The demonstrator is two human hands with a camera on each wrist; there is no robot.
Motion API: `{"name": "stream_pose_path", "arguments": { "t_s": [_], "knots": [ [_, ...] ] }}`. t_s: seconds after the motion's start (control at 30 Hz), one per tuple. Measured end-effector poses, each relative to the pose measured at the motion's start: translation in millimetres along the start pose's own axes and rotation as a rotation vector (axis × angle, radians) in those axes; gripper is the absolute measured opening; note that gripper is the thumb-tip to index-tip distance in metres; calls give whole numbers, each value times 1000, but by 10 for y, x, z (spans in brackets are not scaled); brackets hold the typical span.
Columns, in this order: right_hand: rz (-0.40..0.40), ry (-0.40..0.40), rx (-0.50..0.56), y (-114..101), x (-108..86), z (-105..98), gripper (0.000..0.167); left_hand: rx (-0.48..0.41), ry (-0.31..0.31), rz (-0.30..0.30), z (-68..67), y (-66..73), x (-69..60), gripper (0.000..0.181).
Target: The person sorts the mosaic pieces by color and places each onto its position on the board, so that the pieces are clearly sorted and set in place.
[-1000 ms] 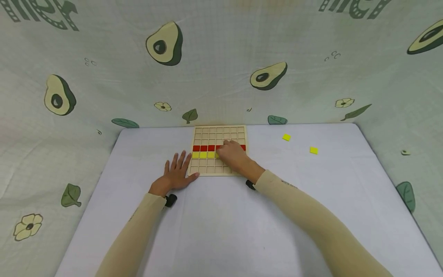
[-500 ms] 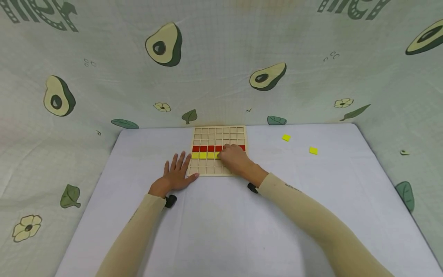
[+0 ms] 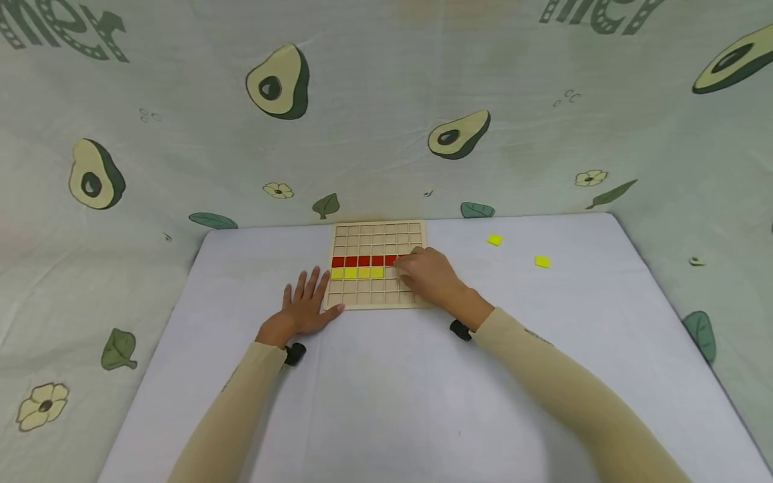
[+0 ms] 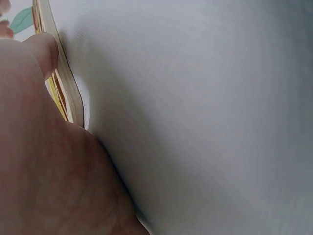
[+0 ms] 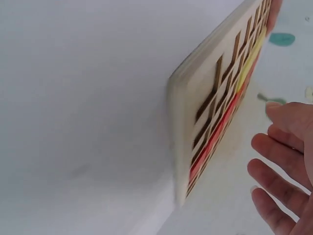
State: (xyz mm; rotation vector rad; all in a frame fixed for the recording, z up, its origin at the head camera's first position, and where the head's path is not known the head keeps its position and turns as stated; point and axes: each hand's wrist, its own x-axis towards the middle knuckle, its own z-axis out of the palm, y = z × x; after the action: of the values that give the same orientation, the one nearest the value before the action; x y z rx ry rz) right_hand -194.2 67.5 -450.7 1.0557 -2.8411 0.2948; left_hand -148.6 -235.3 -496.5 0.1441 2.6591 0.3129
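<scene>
A wooden grid board [image 3: 374, 308] lies flat near the table's far edge. Several red tiles [image 3: 364, 261] run across one row, partly covered by the right hand. Below them is a shorter row of yellow tiles [image 3: 350, 273] at the left. My left hand [image 3: 304, 314] rests flat with spread fingers at the board's left edge, its thumb by the front left corner. My right hand [image 3: 433, 275] is over the board's right part. In the right wrist view, its fingers [image 5: 286, 154] are loosely curved, with nothing seen between them and the thumb.
Two loose yellow tiles, one nearer the board [image 3: 494, 239] and one farther right [image 3: 542, 261], lie on the white table [image 3: 386, 402]. Behind the table hangs a cloth backdrop [image 3: 362, 134] printed with avocados and leaves.
My right hand has moved right, off the last yellow tile in the row, which now shows fully along with more of the red row. The left hand stays in place; the head view shifts slightly.
</scene>
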Motion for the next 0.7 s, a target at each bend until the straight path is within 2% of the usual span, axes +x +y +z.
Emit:
{"name": "stream_pose_path", "arguments": {
  "t_s": [0.3, 0.43, 0.7],
  "knots": [
    [100, 99, -40, 528, -517, -169, 45, -7, 2, 11, 15, -34, 22, 97],
    [128, 134, -56, 731, -734, -227, 47, -10, 10, 24, 2, -28, 10, 96],
    [120, 241, -67, 1086, -1110, -275, 42, -21, 10, 25, -12, 2, -16, 95]
  ]
}}
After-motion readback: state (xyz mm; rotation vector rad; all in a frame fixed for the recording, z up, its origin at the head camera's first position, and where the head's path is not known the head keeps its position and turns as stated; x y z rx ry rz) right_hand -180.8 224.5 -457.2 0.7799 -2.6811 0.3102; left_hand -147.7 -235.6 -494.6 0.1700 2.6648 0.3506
